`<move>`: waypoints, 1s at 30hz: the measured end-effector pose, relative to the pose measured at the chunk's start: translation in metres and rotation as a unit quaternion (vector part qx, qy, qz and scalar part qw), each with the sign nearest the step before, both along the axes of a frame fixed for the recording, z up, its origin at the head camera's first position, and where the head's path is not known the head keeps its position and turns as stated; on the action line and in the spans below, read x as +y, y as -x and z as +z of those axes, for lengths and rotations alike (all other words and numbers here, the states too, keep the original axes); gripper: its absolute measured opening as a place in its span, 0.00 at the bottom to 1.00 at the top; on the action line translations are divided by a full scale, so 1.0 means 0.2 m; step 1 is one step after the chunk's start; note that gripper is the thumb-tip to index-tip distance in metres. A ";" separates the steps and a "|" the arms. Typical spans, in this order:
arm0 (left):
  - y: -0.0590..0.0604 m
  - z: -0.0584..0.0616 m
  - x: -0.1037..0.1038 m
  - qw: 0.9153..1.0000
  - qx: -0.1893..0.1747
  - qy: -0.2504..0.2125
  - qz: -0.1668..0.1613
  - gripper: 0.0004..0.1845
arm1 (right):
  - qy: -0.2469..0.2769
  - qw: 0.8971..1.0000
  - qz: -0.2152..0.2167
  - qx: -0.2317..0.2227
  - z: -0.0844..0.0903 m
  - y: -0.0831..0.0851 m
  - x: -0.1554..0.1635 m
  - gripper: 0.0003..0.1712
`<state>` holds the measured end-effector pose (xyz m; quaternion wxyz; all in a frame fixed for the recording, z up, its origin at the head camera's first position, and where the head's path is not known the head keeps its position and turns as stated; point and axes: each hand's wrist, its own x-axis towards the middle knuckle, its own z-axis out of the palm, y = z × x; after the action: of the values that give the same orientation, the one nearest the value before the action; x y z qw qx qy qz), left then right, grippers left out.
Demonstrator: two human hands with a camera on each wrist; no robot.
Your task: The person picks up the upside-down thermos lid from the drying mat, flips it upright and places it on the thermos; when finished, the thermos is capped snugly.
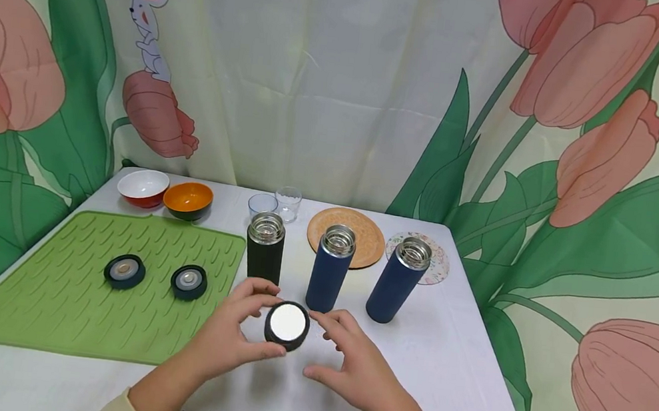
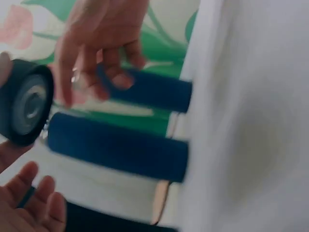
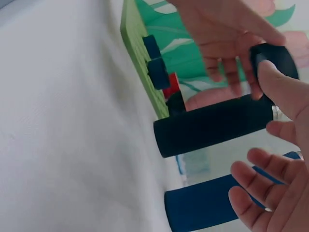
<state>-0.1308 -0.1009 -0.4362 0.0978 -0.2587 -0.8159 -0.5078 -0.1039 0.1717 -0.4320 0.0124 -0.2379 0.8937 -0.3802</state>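
The step seems lid handling: the left hand (image 1: 231, 334) pinches a lid (image 1: 288, 322) above the tabletop (image 1: 443, 385); the right hand (image 1: 359, 371), fingers parted, is just beside. Next probably calls for a steady grip.

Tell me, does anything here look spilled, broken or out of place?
Nothing looks spilled or broken. Mildly odd: the black bottle, middle blue bottle and far-right blue bottle stand uncapped, while two lids lie underside up on the green mat and the left hand holds a third lid.
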 end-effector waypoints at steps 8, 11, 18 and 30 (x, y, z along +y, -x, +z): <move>0.20 0.26 -0.15 0.984 0.021 -0.080 0.156 0.28 | 0.036 0.998 -0.010 -0.054 -0.04 0.05 -0.09 0.42; 0.31 0.34 -0.17 0.981 0.002 -0.080 0.177 0.25 | 0.045 0.996 -0.014 -0.080 -0.04 0.07 -0.15 0.44; 0.43 0.35 -0.18 0.981 -0.015 -0.059 0.184 0.25 | 0.116 0.984 -0.047 -0.125 -0.05 0.20 -0.34 0.52; 0.44 0.35 -0.14 0.982 -0.028 -0.080 0.168 0.24 | 0.224 0.964 -0.110 -0.090 -0.12 0.53 -0.62 0.63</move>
<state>-0.2192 -0.1284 -0.3672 0.1797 -0.0950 -0.8068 -0.5547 -0.2099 0.0485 -0.4566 -0.0030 -0.0998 0.8013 -0.5899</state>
